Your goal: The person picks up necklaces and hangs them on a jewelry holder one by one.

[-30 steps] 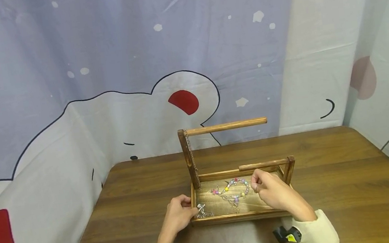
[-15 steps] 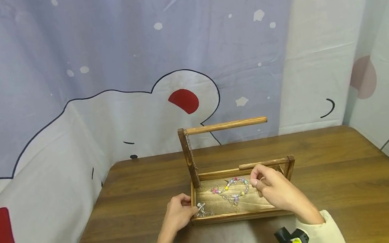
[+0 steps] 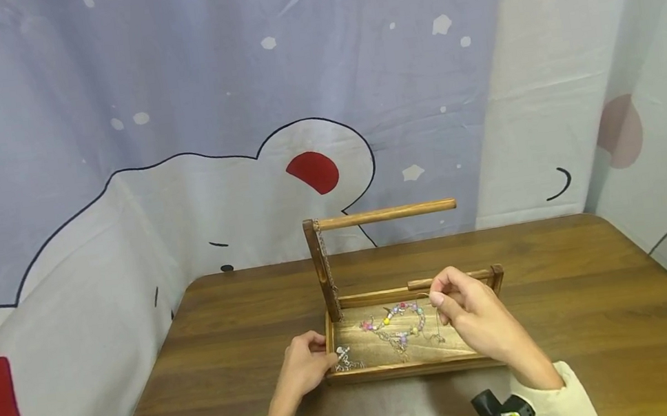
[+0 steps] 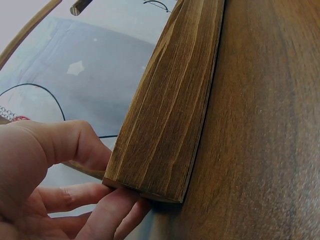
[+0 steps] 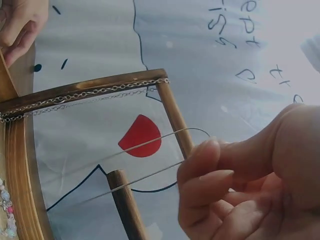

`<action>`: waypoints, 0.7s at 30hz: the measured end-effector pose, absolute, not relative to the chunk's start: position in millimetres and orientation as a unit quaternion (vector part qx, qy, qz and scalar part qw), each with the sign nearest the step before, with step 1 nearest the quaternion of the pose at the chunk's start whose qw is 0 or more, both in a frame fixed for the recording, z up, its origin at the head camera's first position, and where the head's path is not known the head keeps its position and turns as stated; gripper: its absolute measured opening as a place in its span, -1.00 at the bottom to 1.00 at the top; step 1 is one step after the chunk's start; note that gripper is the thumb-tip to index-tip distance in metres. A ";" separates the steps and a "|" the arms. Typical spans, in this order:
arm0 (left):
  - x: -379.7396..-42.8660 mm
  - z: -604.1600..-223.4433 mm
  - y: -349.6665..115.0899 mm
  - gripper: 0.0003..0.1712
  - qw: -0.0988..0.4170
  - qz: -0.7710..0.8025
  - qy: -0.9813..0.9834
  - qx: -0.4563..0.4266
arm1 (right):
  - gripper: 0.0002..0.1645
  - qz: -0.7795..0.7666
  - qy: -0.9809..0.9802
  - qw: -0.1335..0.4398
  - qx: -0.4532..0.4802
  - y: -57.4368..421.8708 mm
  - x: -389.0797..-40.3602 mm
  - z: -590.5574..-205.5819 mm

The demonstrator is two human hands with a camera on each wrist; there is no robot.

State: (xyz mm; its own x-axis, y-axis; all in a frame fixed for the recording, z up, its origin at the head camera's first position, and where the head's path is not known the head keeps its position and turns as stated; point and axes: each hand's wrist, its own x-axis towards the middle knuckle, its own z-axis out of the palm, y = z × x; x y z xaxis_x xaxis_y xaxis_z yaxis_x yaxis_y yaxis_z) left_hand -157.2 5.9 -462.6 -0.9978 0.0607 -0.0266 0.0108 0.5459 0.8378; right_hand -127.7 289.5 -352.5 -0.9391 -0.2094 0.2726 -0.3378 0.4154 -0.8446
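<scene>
My right hand pinches a fine necklace chain between thumb and fingertips, over the right part of a wooden jewelry stand's tray. Its thin strands hang down from the fingers, and a small pendant shows low over the tray floor in the head view. My left hand grips the tray's left end, thumb at the rim and fingers outside. Inside the tray lie a bracelet of colorful beads and, in the front left corner, a silver chain.
A tall post rises at the tray's left, carrying a long horizontal bar. Silver chains run along this post. On the right, a lower bar sits on a short post. Everything stands on a brown wooden table.
My right hand has risen from the tray and moved slightly right, lifting the fine necklace, whose strands now hang visibly. The left hand stays on the tray's end.
</scene>
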 end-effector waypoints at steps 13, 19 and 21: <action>-155.1 -462.5 6.7 -0.66 0.029 0.483 0.875 0.022 | -0.95 0.528 -0.824 0.102 0.180 279.1 -130.2 -337.0; -155.4 -461.6 6.1 -0.66 0.025 0.482 0.875 0.019 | -0.96 0.506 -0.829 0.123 0.204 272.5 -134.9 -321.3; -155.5 -461.4 5.6 -0.66 0.023 0.481 0.876 0.018 | -0.94 0.506 -0.828 0.126 0.209 270.0 -137.1 -316.2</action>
State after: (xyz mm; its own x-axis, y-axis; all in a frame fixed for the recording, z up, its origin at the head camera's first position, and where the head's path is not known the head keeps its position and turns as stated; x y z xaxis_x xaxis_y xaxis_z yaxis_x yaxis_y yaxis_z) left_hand -155.5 5.6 -461.4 -0.9983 0.0543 -0.0232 0.0096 0.5371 0.8434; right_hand -137.1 270.0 -316.2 -0.8813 -0.2183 0.4192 -0.4726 0.4011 -0.7847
